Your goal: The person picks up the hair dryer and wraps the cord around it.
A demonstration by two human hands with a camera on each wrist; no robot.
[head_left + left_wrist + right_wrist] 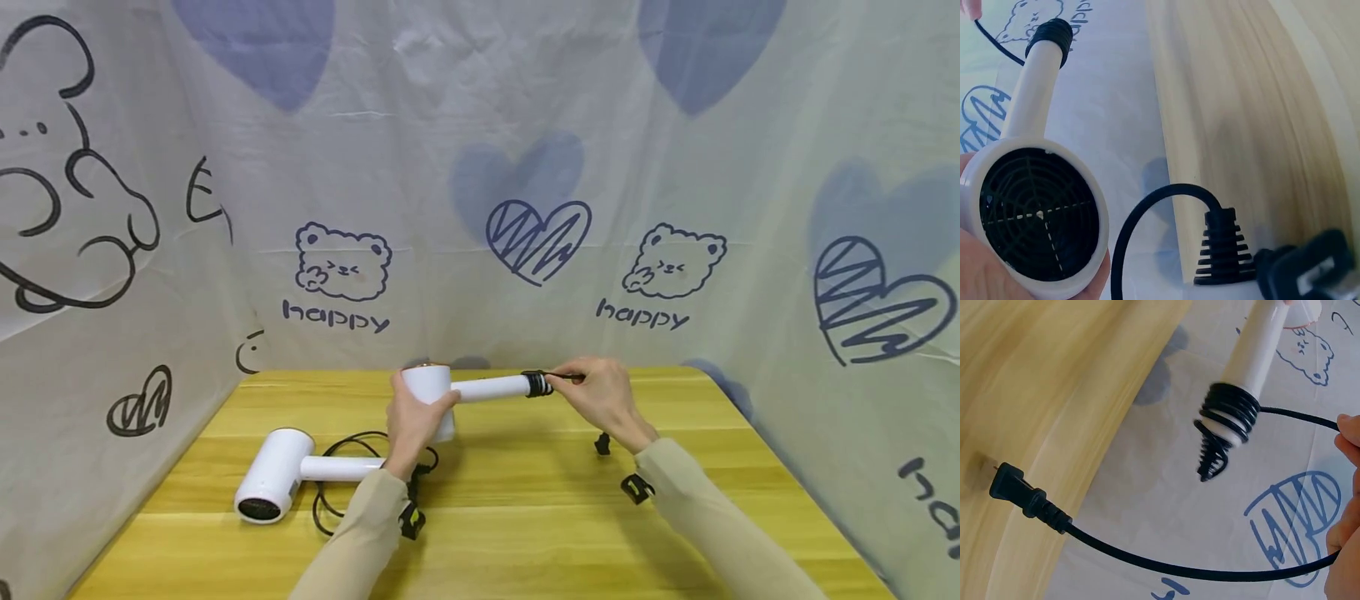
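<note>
My left hand grips a white hair dryer by its barrel, above the table, with the handle pointing right. A dark round grille at one end of the barrel shows in the left wrist view. Several turns of black cord are wound round the handle's end. My right hand pinches the cord just beyond these turns. The free length runs from that hand down to a two-pin plug, which hangs over the table in the right wrist view.
A second white hair dryer lies on the wooden table at the left, its handle partly behind my left arm. Its black cord lies looped around the handle. A printed cloth hangs behind the table and at both sides.
</note>
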